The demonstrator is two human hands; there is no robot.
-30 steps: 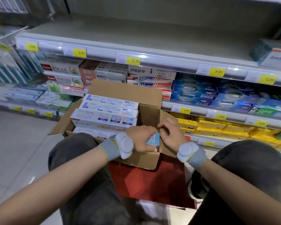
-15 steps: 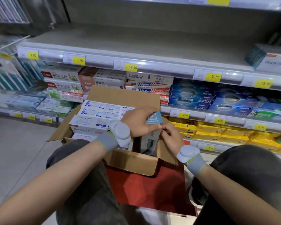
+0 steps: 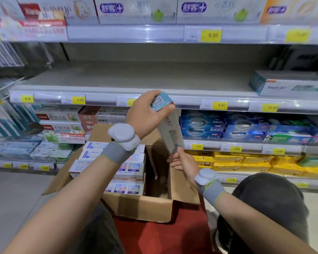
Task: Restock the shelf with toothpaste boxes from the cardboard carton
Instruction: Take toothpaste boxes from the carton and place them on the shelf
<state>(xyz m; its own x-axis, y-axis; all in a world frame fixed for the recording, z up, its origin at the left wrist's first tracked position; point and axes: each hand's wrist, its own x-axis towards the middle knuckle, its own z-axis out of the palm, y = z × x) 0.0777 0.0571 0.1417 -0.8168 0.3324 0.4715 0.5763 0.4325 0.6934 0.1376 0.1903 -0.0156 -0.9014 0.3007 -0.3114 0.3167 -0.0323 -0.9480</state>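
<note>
Toothpaste box [image 3: 170, 128]: a long, narrow carton with a teal end panel bearing a square code patch and a pale grey-white side face printed with dark characters; its lower part is motion-blurred. The long axis stands nearly upright, tilted so that the teal end points up and slightly left, the opposite end down and right. The left hand [image 3: 145, 114] grips the teal end, fingers curled over the far edge and the thumb pressed on the near corner. The right hand [image 3: 182, 161] holds the lower end, which meets its fingertips [image 3: 174, 158] from above; whether those fingers close fully round the box cannot be told. The box hangs above the open cardboard carton [image 3: 141, 208], over the vacant right-hand section directly below the right fingers. Left of that gap, beneath the left wrist, lie stacked white boxes [image 3: 128, 169] with blue and orange print. Beyond the left fingers runs a bare grey shelf board [image 3: 136, 77], its front rail carrying yellow price tags [image 3: 221, 105]. One box with a teal end [image 3: 290, 85] lies on that shelf, well to the right of both hands
</note>
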